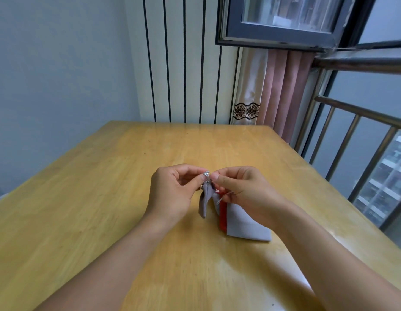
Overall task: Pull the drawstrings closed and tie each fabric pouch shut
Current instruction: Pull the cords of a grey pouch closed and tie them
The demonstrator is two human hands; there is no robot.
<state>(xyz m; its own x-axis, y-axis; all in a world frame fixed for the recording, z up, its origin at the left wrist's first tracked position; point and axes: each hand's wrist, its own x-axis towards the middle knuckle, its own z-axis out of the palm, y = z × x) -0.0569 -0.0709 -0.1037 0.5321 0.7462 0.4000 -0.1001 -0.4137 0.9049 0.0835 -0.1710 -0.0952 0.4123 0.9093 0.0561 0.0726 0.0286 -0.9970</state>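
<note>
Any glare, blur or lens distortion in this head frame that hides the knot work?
Head view: soft daylight, sheen on the wooden table near the bottom edge; wide-angle bending at the window side; silver drawstring tiny between left hand and right hand, knot unreadable; grey fabric pouch with red stripe sharp.

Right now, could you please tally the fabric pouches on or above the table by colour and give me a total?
Grey pouches: 2, one held up by its silver drawstring between the left hand and right hand, one lying on the table
Red pouches: 1, only an edge showing beside the lying grey one
Total: 3
</note>
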